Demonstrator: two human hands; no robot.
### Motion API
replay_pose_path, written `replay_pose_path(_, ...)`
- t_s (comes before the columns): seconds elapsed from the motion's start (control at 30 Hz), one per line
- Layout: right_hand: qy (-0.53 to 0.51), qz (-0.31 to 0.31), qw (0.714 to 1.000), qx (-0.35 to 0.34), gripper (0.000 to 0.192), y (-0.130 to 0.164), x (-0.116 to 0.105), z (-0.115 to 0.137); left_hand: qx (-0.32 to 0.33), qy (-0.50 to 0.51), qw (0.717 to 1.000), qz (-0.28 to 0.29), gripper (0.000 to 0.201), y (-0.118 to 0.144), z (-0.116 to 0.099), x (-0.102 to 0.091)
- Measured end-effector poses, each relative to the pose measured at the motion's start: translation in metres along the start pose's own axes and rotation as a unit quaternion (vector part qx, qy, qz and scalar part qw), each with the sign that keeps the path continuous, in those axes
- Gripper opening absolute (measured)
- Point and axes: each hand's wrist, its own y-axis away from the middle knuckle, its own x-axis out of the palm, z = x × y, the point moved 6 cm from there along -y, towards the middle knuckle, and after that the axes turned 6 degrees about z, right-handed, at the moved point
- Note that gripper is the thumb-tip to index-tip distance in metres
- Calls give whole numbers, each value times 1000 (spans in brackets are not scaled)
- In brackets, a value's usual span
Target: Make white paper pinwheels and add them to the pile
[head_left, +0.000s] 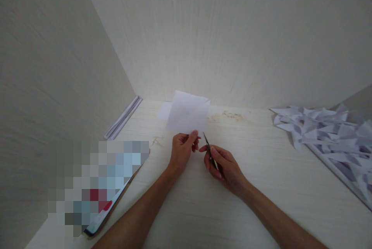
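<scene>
The left hand (183, 150) pinched a white sheet (188, 111) by its lower edge over the table (255, 152), partly covering another paper (164, 110). The right hand (226, 163) gripped dark scissors (206, 139), their tips near the sheet, their handles mostly hidden by fingers. Pixelation masked much of a flat object (100, 220); the view's edge cropped the paper pieces (316, 125).

At three o'clock, a heap of pointed white paper pieces (314, 127); at nine, a long, grey-white layered strip (123, 119); at eight, a flat, dark-edged, pale-blue panel (97, 220).
</scene>
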Motion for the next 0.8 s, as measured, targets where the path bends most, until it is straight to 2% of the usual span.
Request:
replay_pose_path(0.17,-3,-1,1000,-6,28,-1,1,1,-3,-9,1000,-8,28,1,-1,1)
replay_pose_path(0.5,-9,4,1000,-9,26,-1,1,1,-20,-27,999,40,29,2,1,8)
replay_pose_path(0.8,-10,5,1000,-12,27,1,0,3,-24,-5,999,35,30,0,5,6)
